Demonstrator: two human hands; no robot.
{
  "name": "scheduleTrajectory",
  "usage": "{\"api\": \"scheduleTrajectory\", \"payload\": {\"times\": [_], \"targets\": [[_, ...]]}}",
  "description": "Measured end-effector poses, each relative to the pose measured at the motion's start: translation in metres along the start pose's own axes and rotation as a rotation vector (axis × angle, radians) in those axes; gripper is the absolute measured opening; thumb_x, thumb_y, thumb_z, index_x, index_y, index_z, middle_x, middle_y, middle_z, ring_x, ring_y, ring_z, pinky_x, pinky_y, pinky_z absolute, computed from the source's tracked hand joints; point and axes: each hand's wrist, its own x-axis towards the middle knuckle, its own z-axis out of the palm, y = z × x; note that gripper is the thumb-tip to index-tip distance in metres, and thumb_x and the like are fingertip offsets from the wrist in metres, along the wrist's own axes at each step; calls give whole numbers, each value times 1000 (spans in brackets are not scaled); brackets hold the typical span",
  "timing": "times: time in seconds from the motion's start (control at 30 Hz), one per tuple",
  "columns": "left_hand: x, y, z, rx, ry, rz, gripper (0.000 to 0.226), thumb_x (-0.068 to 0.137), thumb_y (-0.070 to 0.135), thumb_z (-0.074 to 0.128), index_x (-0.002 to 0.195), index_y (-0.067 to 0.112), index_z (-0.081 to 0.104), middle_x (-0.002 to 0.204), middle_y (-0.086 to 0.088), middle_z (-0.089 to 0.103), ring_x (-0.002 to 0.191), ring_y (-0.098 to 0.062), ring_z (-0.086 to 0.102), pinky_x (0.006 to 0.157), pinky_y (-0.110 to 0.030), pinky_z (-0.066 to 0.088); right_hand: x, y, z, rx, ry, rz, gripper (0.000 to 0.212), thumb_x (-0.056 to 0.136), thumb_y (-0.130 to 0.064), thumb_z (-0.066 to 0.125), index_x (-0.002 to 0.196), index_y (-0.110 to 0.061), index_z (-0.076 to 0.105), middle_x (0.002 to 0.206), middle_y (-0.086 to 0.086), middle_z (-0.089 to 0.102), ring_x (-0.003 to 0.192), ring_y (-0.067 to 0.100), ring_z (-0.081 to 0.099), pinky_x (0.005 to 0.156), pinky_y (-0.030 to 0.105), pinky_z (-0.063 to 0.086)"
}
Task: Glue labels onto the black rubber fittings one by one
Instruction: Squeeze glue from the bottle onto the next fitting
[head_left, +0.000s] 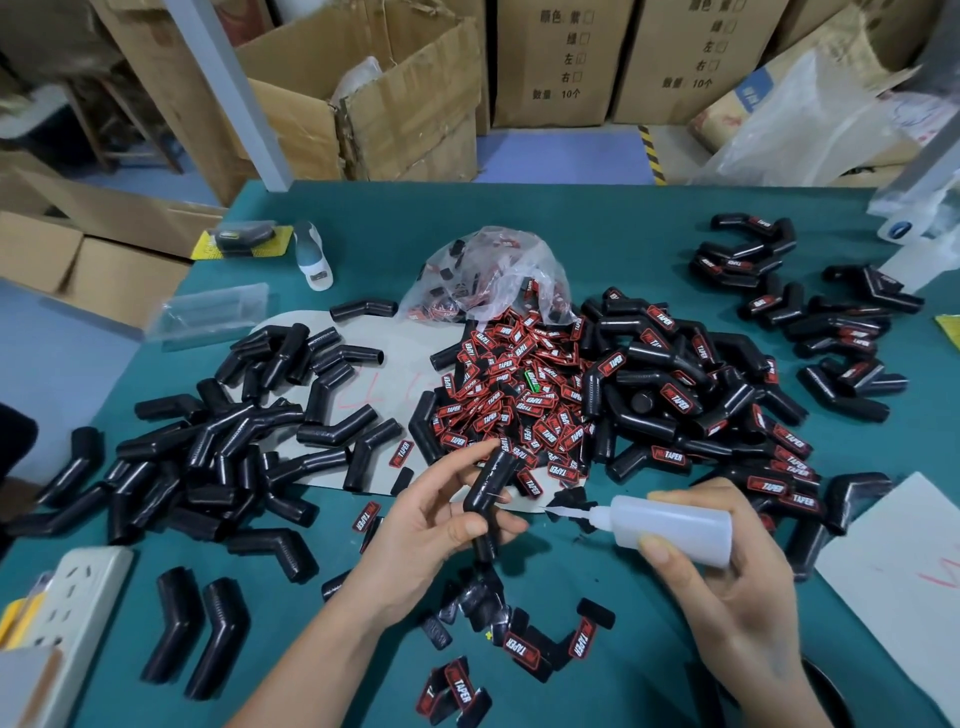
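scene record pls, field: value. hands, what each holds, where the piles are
left hand: grips a bare fitting, bent, no label showing
right hand: grips glue bottle, nozzle pointing at the fitting, not touching
bare fittings: pile at left on the table
labels: loose heap mid-table, spilling from a plastic bag
labelled fittings: pile at right
stage: gluing, label not yet on

we see bare green table (613, 587) between the two forearms, dotted with loose labels (524, 649). unlabelled fittings (208, 467) crowd the left, the label heap (514, 395) blocks ahead, labelled fittings (701, 405) hem the right.
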Motion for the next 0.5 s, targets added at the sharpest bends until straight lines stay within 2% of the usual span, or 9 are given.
{"api": "scheduleTrajectory", "payload": {"times": [0.1, 0.33, 0.5], "targets": [[0, 0, 1, -6, 4, 0, 75, 70, 42, 97, 138, 31, 68, 124, -26, 61, 99, -40, 76, 91, -41, 60, 0, -1, 1, 1, -5, -3, 24, 81, -42, 71, 104, -45, 67, 101, -17, 67, 91, 8, 65, 74, 11, 46], [0, 0, 2, -3, 21, 2, 88, 69, 40, 98, 145, 18, 59, 119, -24, 62, 98, -40, 76, 90, -42, 61, -1, 0, 1, 10, -12, 6, 24, 82, -42, 72, 105, -44, 67, 102, -14, 68, 91, 10, 66, 73, 12, 48], [0, 1, 2, 2, 22, 6, 76, 70, 41, 97, 139, 29, 67, 119, -17, 68, 99, -41, 76, 92, -43, 60, -1, 0, 0, 8, -3, 18, 23, 82, -43, 72, 104, -41, 67, 102, -13, 68, 91, 10, 66, 74, 13, 48]]}}
